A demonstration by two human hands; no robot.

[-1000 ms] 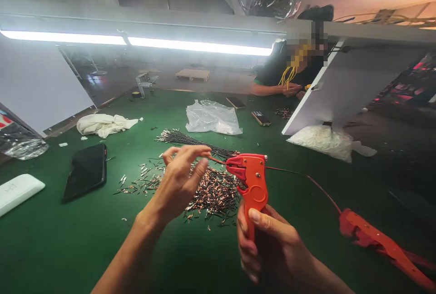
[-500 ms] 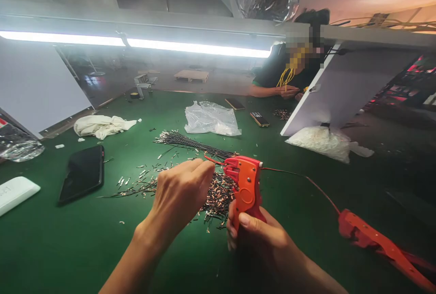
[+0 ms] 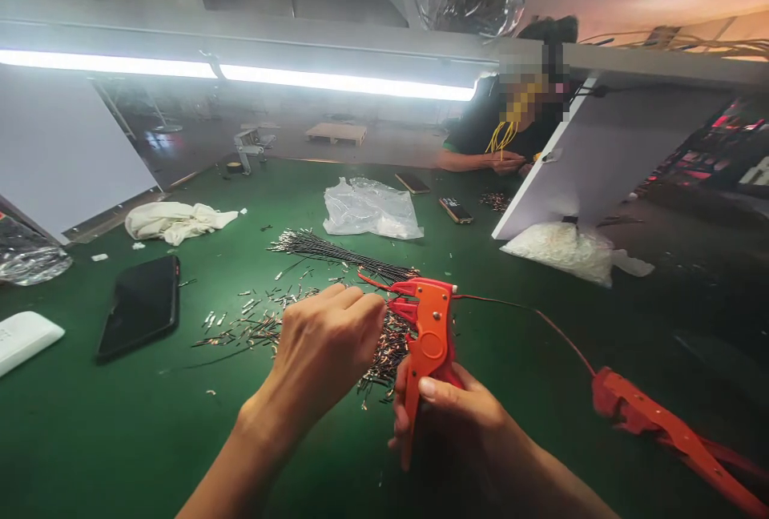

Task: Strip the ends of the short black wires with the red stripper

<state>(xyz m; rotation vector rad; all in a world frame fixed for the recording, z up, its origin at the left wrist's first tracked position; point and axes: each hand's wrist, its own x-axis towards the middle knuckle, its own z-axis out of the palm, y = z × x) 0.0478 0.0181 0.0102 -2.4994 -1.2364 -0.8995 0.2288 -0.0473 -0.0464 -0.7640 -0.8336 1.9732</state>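
Observation:
My right hand (image 3: 462,407) is wrapped round the handles of an orange-and-red wire stripper (image 3: 431,319), held upright with its jaws facing left. My left hand (image 3: 330,335) is closed right by those jaws, its fingertips hidden behind the knuckles. A thin black wire (image 3: 225,360) trails leftward from behind this hand, which appears to hold it. Under and behind both hands lies a heap of short wire offcuts (image 3: 390,351), black with coppery ends. Farther back rests a bundle of black wires (image 3: 336,251) with pale metal ends.
A second orange-red tool (image 3: 661,423) is at the right, with a thin cord (image 3: 505,302) running between the two tools. A phone (image 3: 141,303), a white cloth (image 3: 177,220) and a plastic bag (image 3: 372,208) lie on the green table (image 3: 150,439). Across it, a co-worker's hands (image 3: 508,162) handle yellow wires.
The stripper's lower handle has swung out from the grip and its jaws look wider apart. My left hand is slightly nearer the jaws. The trailing black wire has shifted down.

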